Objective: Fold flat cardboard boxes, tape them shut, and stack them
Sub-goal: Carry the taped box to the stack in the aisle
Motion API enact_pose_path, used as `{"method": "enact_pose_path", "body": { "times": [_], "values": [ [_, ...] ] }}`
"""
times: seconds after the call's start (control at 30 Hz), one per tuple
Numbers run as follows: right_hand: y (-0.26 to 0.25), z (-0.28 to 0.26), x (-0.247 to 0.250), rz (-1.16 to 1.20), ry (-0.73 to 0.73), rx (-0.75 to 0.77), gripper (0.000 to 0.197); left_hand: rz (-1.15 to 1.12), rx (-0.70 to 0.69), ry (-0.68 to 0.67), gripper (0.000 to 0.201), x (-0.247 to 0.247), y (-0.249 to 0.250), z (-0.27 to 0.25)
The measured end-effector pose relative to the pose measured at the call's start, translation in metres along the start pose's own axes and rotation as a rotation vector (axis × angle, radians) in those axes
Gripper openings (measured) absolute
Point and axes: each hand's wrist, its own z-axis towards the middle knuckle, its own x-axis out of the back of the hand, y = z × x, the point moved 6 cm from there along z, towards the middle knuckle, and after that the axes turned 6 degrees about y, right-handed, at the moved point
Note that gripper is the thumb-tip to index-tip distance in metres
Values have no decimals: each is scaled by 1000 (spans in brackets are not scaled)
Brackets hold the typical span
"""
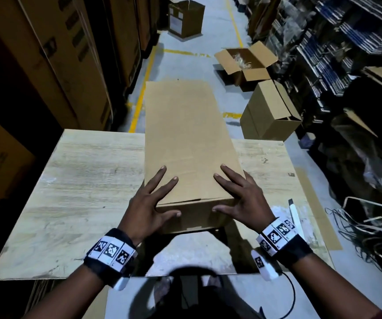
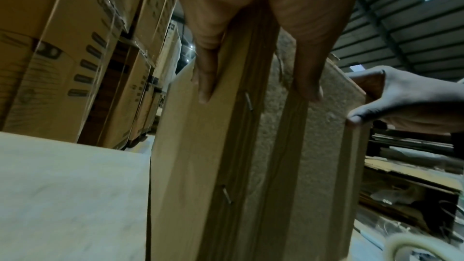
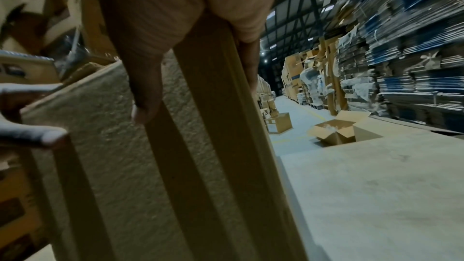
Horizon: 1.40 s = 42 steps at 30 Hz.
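Now: box [image 1: 190, 143] erected, lying across table [image 1: 81, 180] | left hand [image 1: 149, 203], right hand [image 1: 240, 199] flat, fingers spread, pressing near end | tape [image 2: 424, 249] unused, stacking left.

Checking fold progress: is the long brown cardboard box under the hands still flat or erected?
Erected: the long brown cardboard box shows top and near end faces. Both hands, left hand and right hand, press it.
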Motion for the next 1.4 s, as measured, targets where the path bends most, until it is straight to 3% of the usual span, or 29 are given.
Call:
{"method": "enact_pose_path", "body": {
  "times": [0.23, 0.43, 0.67, 0.9, 1.1, 1.4],
  "values": [
    [-9, 28, 81, 20, 140, 35, 81, 67, -102, 42, 86, 28, 59, 59],
    [36, -5, 160, 35, 254, 40, 79, 54, -171, 44, 84, -15, 141, 90],
    [150, -94, 284, 73, 358, 25, 77, 49, -233, 40, 79, -137, 282, 121],
    [262, -162, 399, 12, 368, 29, 74, 10, -259, 50, 77, -257, 405, 148],
    [355, -167, 446, 17, 364, 22, 73, 43, -252, 15, 75, -331, 457, 196],
    [514, -132, 493, 27, 304, -37, 75, -40, -214, -9, 73, -461, 479, 309]
  ]
}}
